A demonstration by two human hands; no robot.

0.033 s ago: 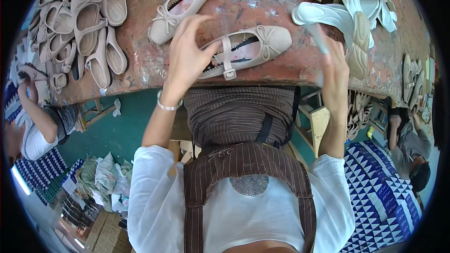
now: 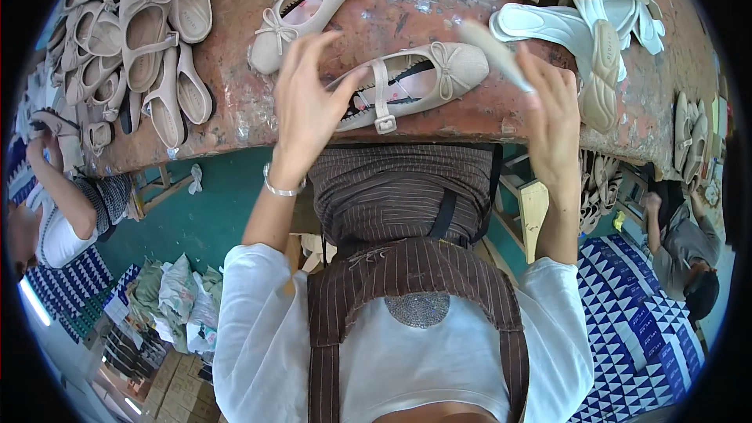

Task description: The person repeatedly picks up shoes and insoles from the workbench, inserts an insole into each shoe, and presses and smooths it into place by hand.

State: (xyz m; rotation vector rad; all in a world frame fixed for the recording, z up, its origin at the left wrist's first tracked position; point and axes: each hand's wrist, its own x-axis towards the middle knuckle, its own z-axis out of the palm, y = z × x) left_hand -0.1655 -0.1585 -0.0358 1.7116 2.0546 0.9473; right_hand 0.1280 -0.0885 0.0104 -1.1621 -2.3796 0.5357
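Observation:
A beige shoe with a bow and a buckled strap lies on its sole near the table's front edge, toe to the right. A patterned lining shows inside it. My left hand is at its heel, fingers spread and thumb over the heel opening. Whether the thumb touches the shoe, I cannot tell. My right hand holds a long pale insole, smeared by motion, just right of the toe. A similar beige shoe lies beyond my left hand, toe toward me.
Many finished beige shoes are heaped at the table's left. White and beige insoles lie in a loose pile at the right, near my right hand. The worn brown table ends just before my waist. People sit at work on both sides.
The insole in my right hand has swung left toward the shoe's toe. My left hand has shifted slightly left, while the shoe has barely moved.

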